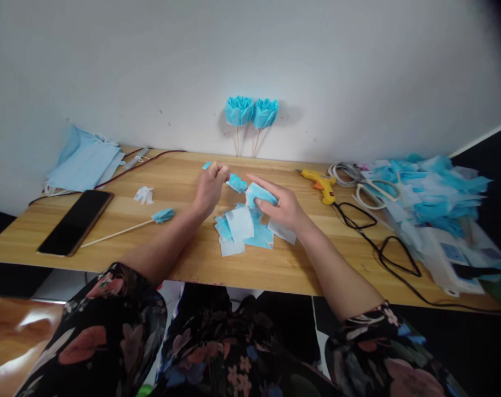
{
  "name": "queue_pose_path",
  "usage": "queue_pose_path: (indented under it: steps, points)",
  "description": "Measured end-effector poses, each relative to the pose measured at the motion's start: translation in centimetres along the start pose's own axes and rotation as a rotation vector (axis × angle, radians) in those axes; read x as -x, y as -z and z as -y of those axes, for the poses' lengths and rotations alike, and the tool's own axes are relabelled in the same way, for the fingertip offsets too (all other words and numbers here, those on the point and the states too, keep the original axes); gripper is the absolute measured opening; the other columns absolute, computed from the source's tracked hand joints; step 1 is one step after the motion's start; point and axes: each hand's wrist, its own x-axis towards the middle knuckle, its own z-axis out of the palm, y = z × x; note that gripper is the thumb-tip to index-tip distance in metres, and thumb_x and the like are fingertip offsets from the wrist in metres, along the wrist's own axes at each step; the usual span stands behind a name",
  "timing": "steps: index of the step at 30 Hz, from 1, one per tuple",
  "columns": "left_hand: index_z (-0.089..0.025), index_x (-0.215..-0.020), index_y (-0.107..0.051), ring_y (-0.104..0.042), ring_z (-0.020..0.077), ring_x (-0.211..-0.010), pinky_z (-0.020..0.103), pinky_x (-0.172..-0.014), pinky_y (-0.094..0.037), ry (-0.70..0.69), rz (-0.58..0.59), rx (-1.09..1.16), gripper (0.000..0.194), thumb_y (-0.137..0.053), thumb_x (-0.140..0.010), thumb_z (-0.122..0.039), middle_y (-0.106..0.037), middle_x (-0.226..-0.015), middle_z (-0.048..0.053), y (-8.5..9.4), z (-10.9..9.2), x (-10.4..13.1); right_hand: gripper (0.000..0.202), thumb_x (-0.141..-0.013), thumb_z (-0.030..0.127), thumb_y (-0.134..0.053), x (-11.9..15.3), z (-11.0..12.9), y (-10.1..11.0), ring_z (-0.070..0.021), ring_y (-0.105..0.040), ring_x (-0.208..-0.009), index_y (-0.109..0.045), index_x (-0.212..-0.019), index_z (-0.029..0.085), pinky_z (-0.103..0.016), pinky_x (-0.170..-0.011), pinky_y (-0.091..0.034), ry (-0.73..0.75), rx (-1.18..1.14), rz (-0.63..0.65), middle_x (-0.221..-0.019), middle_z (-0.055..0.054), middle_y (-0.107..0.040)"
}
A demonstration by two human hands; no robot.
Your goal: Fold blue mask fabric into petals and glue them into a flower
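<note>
My right hand (286, 207) pinches a blue-and-white piece of mask fabric (259, 193) between thumb and fingers, its index finger stretched out. My left hand (211, 187) is closed, and what its fingers grip is hidden. A small ruffled blue bit (236, 183) shows right beside the left fingertips; whether it is held or lies on the table I cannot tell. Below both hands is a loose pile of cut blue and white fabric squares (241, 223). Left of my left forearm lies a thin wooden stick (118, 232) with a small blue bud (163, 215) on its end.
Two blue fabric flowers (239, 111) on sticks lean on the wall. Face masks (83, 162), a phone (74, 223) and white scraps (144, 194) lie left. At right are a yellow glue gun (323, 184) with black cord, scissors (377, 193) and heaped blue fabric (432, 190).
</note>
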Motion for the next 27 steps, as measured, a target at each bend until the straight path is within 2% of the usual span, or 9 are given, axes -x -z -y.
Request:
queue_pose_path:
  steps: [4, 7, 10, 12, 16, 21, 24, 25, 27]
  points:
    - [-0.02, -0.071, -0.05, -0.054, 0.0114, -0.072, 0.026, -0.077, -0.043, -0.103, 0.032, -0.059, 0.03, -0.048, -0.101, -0.021, -0.058, -0.07, -0.002, 1.0, -0.8, -0.5, 0.058, -0.087, 0.035, -0.065, -0.3, -1.1, 0.4, -0.0215, -0.069, -0.095, -0.063, -0.143, 0.021, -0.036, -0.088, -0.056, -0.078, -0.132, -0.156, -0.116, -0.004, -0.076]
    - [-0.021, -0.068, -0.047, -0.051, 0.012, -0.066, 0.027, -0.071, -0.043, -0.21, -0.062, -0.035, 0.039, -0.047, -0.104, -0.038, -0.055, -0.064, -0.001, 2.6, -2.2, -1.3, 0.059, -0.085, 0.036, -0.067, -0.7, -2.3, 0.2, -0.023, -0.068, -0.098, -0.064, -0.142, 0.023, -0.038, -0.09, -0.056, -0.144, -0.213, -0.237, -0.117, -0.004, -0.075]
    - [-0.023, -0.067, -0.045, -0.046, 0.0118, -0.055, 0.029, -0.061, -0.04, -0.331, -0.208, 0.073, 0.05, -0.044, -0.1, -0.061, -0.048, -0.055, -0.002, 5.6, -3.9, -2.6, 0.06, -0.085, 0.036, -0.068, -0.8, -3.0, -0.1, -0.0235, -0.069, -0.099, -0.063, -0.143, 0.024, -0.041, -0.092, -0.056, -0.174, -0.242, -0.24, -0.116, -0.004, -0.075]
    - [-0.024, -0.067, -0.044, -0.039, 0.0114, -0.048, 0.03, -0.054, -0.035, -0.354, -0.231, 0.074, 0.055, -0.047, -0.094, -0.071, -0.042, -0.05, -0.004, 8.0, -5.0, -3.2, 0.06, -0.084, 0.037, -0.068, -0.8, -3.1, -0.2, -0.0242, -0.068, -0.102, -0.063, -0.143, 0.025, -0.042, -0.096, -0.055, -0.163, -0.242, -0.24, -0.12, -0.004, -0.075]
    - [-0.023, -0.058, -0.045, -0.038, 0.0095, -0.048, 0.029, -0.054, -0.033, -0.257, -0.182, -0.175, 0.057, -0.055, -0.094, -0.066, -0.039, -0.046, -0.004, 13.3, -5.9, -3.1, 0.057, -0.083, 0.036, -0.068, -0.9, -3.0, -0.1, -0.0247, -0.068, -0.108, -0.067, -0.139, 0.024, -0.044, -0.102, -0.052, -0.133, -0.237, -0.253, -0.126, -0.005, -0.073]
    - [-0.021, -0.057, -0.042, -0.034, 0.0099, -0.048, 0.026, -0.053, -0.03, -0.015, -0.312, -0.31, 0.057, -0.051, -0.098, -0.06, -0.038, -0.041, -0.005, 19.0, -2.8, -1.9, 0.055, -0.083, 0.036, -0.068, -1.0, -3.0, -0.3, -0.021, -0.067, -0.094, -0.068, -0.137, 0.023, -0.041, -0.096, -0.054, -0.155, -0.243, -0.259, -0.115, -0.004, -0.076]
    - [-0.021, -0.059, -0.045, -0.034, 0.0117, -0.049, 0.028, -0.055, -0.032, 0.12, -0.283, -0.39, 0.048, -0.049, -0.101, -0.044, -0.042, -0.044, -0.004, 21.4, -0.2, -1.2, 0.055, -0.081, 0.037, -0.068, -1.0, -2.8, -0.5, -0.019, -0.065, -0.084, -0.07, -0.135, 0.022, -0.038, -0.088, -0.054, -0.18, -0.238, -0.261, -0.103, -0.003, -0.076]
    - [-0.022, -0.059, -0.045, -0.034, 0.0128, -0.05, 0.028, -0.057, -0.033, 0.154, -0.271, -0.51, 0.044, -0.049, -0.1, -0.038, -0.043, -0.045, -0.004, 22.0, 0.4, -0.9, 0.055, -0.081, 0.037, -0.068, -0.9, -2.7, -0.5, -0.0183, -0.064, -0.081, -0.07, -0.134, 0.021, -0.038, -0.085, -0.054, -0.187, -0.237, -0.257, -0.1, -0.002, -0.075]
    - [-0.021, -0.06, -0.048, -0.04, 0.0145, -0.056, 0.029, -0.061, -0.034, 0.175, -0.248, -0.595, 0.036, -0.055, -0.094, -0.029, -0.047, -0.049, -0.003, 22.8, 1.2, -0.4, 0.055, -0.081, 0.038, -0.068, -0.9, -2.6, -0.6, -0.0173, -0.062, -0.077, -0.071, -0.133, 0.021, -0.036, -0.081, -0.054, -0.192, -0.237, -0.244, -0.095, -0.001, -0.074]
